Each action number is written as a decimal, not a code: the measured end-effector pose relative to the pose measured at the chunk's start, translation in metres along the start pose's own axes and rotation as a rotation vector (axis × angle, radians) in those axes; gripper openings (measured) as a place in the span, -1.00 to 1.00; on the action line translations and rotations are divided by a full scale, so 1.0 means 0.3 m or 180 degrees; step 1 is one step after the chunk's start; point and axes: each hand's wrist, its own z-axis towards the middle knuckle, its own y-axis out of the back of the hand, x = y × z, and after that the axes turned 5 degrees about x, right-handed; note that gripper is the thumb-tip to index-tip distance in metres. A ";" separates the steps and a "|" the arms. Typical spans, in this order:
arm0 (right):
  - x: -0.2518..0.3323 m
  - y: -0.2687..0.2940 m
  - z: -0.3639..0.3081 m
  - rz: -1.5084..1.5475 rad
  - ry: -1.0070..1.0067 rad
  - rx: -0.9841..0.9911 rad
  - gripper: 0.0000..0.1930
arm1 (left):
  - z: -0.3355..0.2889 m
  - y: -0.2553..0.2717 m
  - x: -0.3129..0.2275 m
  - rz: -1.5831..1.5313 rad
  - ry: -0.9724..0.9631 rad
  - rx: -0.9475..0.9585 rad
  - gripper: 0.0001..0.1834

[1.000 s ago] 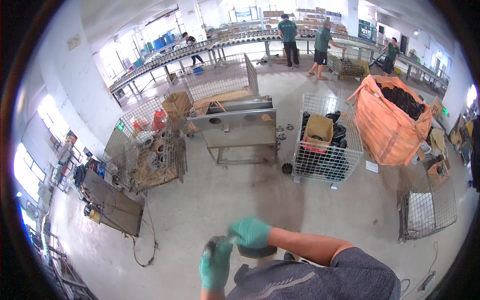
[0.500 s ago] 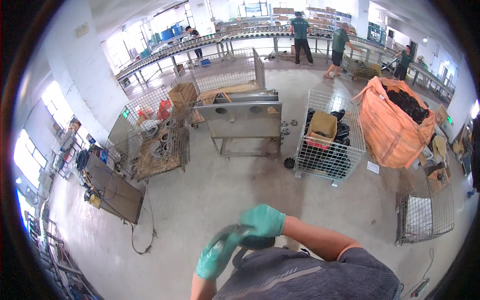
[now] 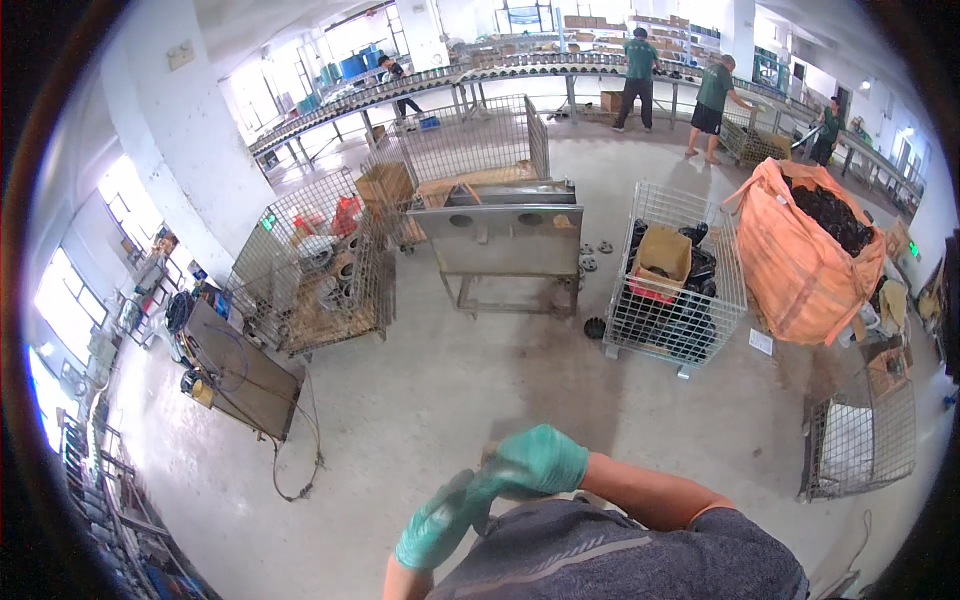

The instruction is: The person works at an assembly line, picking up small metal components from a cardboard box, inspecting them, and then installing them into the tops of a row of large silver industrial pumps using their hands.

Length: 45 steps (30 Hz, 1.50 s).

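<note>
Both my hands wear green gloves, darkened with grime at the fingers, and meet close in front of my chest. My right hand [image 3: 542, 461] is curled, with its knuckles upward and its fingers bent inward. Just below and to the left of it, my left hand [image 3: 438, 522] presses its closed fingers against the right one. Whatever lies between them, if anything, is hidden by the gloves and my dark grey shirt [image 3: 570, 555].
Ahead stands a metal bench [image 3: 500, 240] with two round holes. Wire cages [image 3: 675, 290] with black parts, an orange bulk bag [image 3: 800, 260] and a metal cabinet [image 3: 240, 375] with a trailing hose surround me. Several people work along a conveyor [image 3: 350, 110] behind.
The surroundings have shifted a little to the right in view as my head turned. My hands stay together, and the right one has curled further over and dipped slightly.
</note>
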 end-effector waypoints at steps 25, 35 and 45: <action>-0.141 0.035 -0.153 0.2253 -0.2007 -0.2248 -0.71 | -0.072 0.086 0.006 -0.0256 0.1308 -0.0130 -0.55; -0.301 0.044 -0.533 0.2514 -0.3294 -0.2223 -0.60 | -1.023 0.793 1.061 0.3210 0.3167 0.0812 -0.58; -0.273 -0.208 -0.676 0.2669 -0.3937 -0.2034 -0.56 | -0.483 0.573 0.914 0.2242 0.3320 -0.0861 -0.54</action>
